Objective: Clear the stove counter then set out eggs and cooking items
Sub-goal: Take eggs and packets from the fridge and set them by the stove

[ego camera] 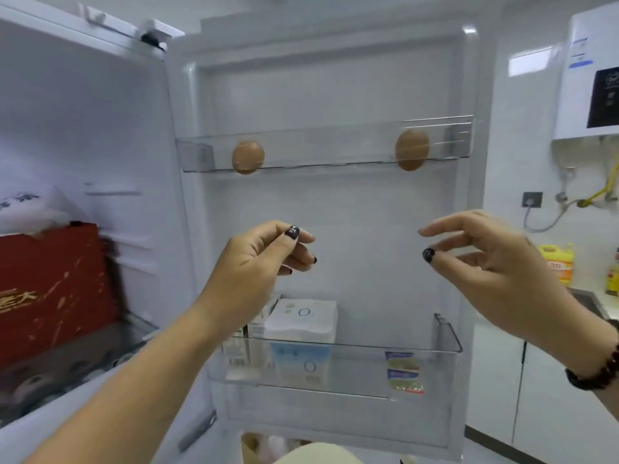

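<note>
The fridge door stands open in front of me. Two brown eggs lie in its clear upper door shelf (321,162): one egg (248,156) towards the left, the other egg (411,149) towards the right. My left hand (268,254) is raised below the left egg, fingers loosely curled, holding nothing. My right hand (485,259) is raised below the right egg, fingers relaxed and spread, also empty. Neither hand touches an egg or the shelf.
The lower door shelf (449,343) holds white cartons (301,333) and small packets (403,371). A red box (50,289) sits inside the fridge at left. At right are a wall water heater (589,72), a yellow bottle (557,262) and a counter edge.
</note>
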